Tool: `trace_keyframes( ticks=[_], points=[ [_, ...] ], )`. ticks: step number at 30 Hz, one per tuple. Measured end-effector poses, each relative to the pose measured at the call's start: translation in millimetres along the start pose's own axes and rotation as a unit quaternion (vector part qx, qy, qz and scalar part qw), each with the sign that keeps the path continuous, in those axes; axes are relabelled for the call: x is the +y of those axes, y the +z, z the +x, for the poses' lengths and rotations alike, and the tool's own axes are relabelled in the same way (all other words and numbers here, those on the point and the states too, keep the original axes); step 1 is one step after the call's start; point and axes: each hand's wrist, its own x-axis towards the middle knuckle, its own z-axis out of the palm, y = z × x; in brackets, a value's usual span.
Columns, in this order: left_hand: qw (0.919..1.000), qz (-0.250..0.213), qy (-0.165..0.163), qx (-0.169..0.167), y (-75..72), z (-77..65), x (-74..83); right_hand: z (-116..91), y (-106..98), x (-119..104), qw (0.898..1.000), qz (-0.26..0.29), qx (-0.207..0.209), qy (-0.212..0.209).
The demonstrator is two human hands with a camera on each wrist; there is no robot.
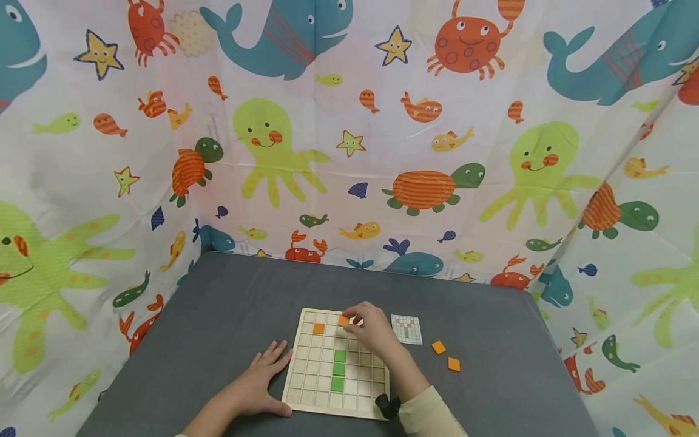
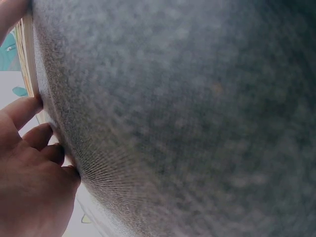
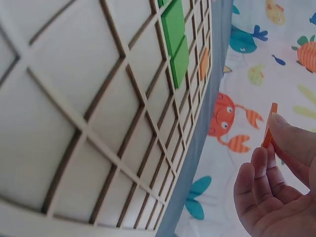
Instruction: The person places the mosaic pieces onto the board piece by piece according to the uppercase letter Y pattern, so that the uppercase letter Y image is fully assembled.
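A wooden grid board (image 1: 311,397) lies on the grey table, with several green square tiles (image 1: 339,369) in a column near its middle and one orange tile (image 1: 318,328) in a cell toward the far left. My right hand (image 1: 372,328) pinches another orange square tile (image 3: 270,123) between thumb and fingers, over the board's far rows. In the right wrist view this tile is held edge-on, above the board's surface. My left hand (image 1: 261,379) rests beside the board's left edge, fingers spread, with thumb and fingertips touching the frame.
Right of the board lies a small printed pattern card (image 1: 406,329) showing a coloured grid. Two loose orange tiles (image 1: 446,356) lie on the table (image 1: 491,388) farther right. A black strap piece (image 1: 387,406) hangs by my right wrist at the board's near right corner. A sea-animal curtain surrounds the table.
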Motion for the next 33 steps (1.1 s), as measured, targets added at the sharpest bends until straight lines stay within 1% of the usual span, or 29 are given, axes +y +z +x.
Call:
trace_keyframes(
  ticks=[9, 13, 19, 25, 31, 33],
  points=[
    [1.0, 0.001, 0.0, 0.005, -0.5, -1.1, 2.0, 6.1, 20.3, -5.6, 1.0, 0.009, -0.026, 0.003],
    [1.0, 0.0, -0.002, 0.003, -0.6, -0.8, 2.5, 7.6, 30.1, -4.4, 0.999, -0.004, -0.043, 0.003],
    [1.0, -0.002, -0.002, 0.002, -0.9, -0.8, 3.0, 7.9, 42.4, 0.1, 0.998, -0.024, -0.046, 0.027],
    [1.0, -0.001, -0.001, -0.002, -0.8, -1.2, 3.2, 7.5, 48.4, 0.3, 0.996, -0.035, -0.055, 0.052],
    [0.9999, -0.011, -0.002, -0.002, -1.3, -0.1, 1.7, 9.4, 49.6, -2.8, 0.996, -0.05, -0.058, 0.043],
    [1.0, -0.007, -0.004, -0.002, -0.6, 0.7, 0.3, 10.0, 50.4, -3.3, 0.996, -0.055, -0.061, 0.045]
  ],
)
